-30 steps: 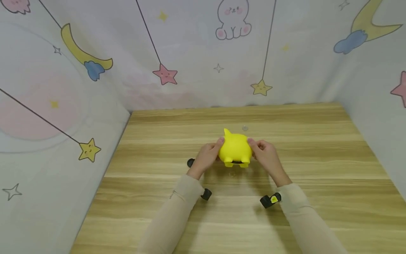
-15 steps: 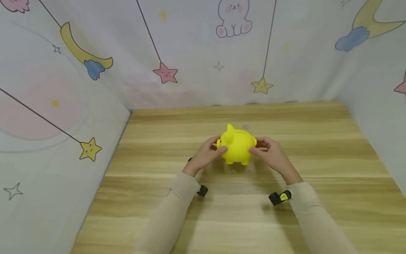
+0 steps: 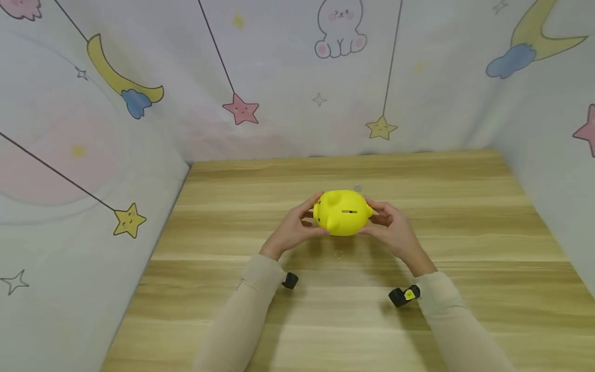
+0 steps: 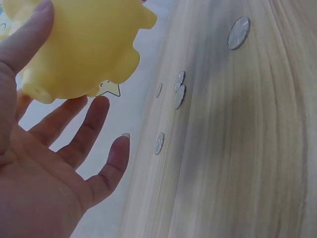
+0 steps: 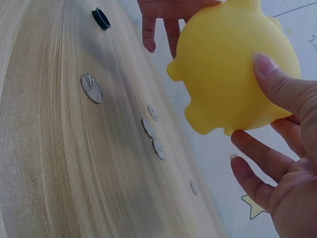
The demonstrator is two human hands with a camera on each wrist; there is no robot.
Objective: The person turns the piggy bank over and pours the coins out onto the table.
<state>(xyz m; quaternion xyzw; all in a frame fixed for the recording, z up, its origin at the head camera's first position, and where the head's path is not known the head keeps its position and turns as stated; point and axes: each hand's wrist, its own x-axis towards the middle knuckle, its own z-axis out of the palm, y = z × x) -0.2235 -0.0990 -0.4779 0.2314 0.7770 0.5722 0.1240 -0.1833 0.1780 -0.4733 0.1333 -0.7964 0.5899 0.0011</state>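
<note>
A yellow piggy bank (image 3: 344, 217) is held up above the table between both hands, its coin slot facing the head camera and its snout to the left. My left hand (image 3: 293, 230) grips the head end, thumb on the near side and fingers behind. At the tail end, my right hand (image 3: 390, 230) holds it the same way, with the thumb (image 5: 275, 79) across the yellow side. Below the bank, the left wrist view shows a coin (image 4: 239, 33) and several more coins (image 4: 180, 96) lying on the wood. The bank's underside is hidden from the head view.
A small black round cap (image 5: 101, 19) lies on the wood-grain table (image 3: 232, 206), beyond the coins in the right wrist view. One coin (image 3: 357, 187) shows behind the bank. A white printed cloth (image 3: 279, 67) closes off the back and sides.
The piggy bank has rolled in both hands: first its belly and feet faced the head camera, then its side, and now its slotted top. The hands have shifted their grip around it.
</note>
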